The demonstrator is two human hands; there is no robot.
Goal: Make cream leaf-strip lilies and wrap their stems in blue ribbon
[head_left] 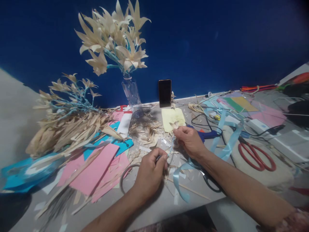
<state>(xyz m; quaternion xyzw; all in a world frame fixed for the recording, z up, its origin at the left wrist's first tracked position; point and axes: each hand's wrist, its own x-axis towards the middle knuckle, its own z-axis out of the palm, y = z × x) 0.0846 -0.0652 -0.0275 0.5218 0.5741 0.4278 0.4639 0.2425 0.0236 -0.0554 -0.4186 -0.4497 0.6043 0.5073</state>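
Along the far left of the worktop (164, 203), a bunch of small flowers (72, 91) lies on dry husks (65, 127), its blue stems running sideways. Pink sheets (96, 169) and blue sheets (124, 146) spread in front, partly covered by husk strips. Right of these, a clear bottle (131, 91) stands against the blue wall (205, 48), holding a large bouquet (118, 38) whose blooms fan upward and outward.

Nearer the person, the left hand (153, 166) is closed, thumb against fingers, at the lower end of a thin blue stem (171, 146). A ring-shaped handle (123, 178) shows just left of that hand. The stem's long axis rises steeply from the left hand, leaning slightly right and away from the person, toward a single pale flower (174, 124) at the top. The flower's petals point up and away, over the yellow paper (172, 117); the right hand (189, 137) pinches its base. The two hands are apart, with the stem between them.

Behind, a phone (165, 93) leans upright on the wall. Further right come a blue glue gun (209, 134), a loose blue ribbon (182, 182) curling below the right forearm, and red-handled scissors (257, 156) on a folded cloth (238, 170).
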